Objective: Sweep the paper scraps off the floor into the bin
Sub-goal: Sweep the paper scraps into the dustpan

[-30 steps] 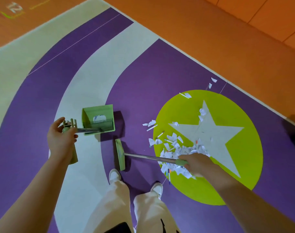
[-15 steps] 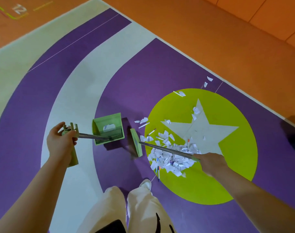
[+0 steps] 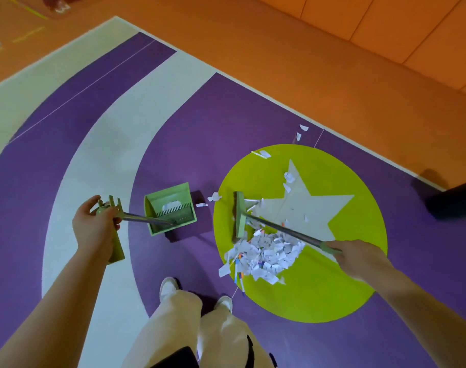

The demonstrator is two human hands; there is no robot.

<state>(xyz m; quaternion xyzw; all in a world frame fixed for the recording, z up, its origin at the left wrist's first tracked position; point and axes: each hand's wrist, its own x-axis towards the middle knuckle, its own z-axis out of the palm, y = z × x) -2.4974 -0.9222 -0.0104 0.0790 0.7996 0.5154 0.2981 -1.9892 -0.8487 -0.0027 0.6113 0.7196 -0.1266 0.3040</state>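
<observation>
Gripping hands (image 3: 95, 229) hide both handles' ends; dustpan (image 3: 170, 211) contents unclear.

Broom swung right onto the green circle

The right hand (image 3: 355, 257) has carried the green flat-headed broom (image 3: 239, 215) from beside the near shoe, across the purple floor, to the left edge of the heap of white paper scraps (image 3: 263, 254) on the lime circle. The green plastic dustpan (image 3: 170, 212) has shifted slightly right; the feet have stepped left.
</observation>
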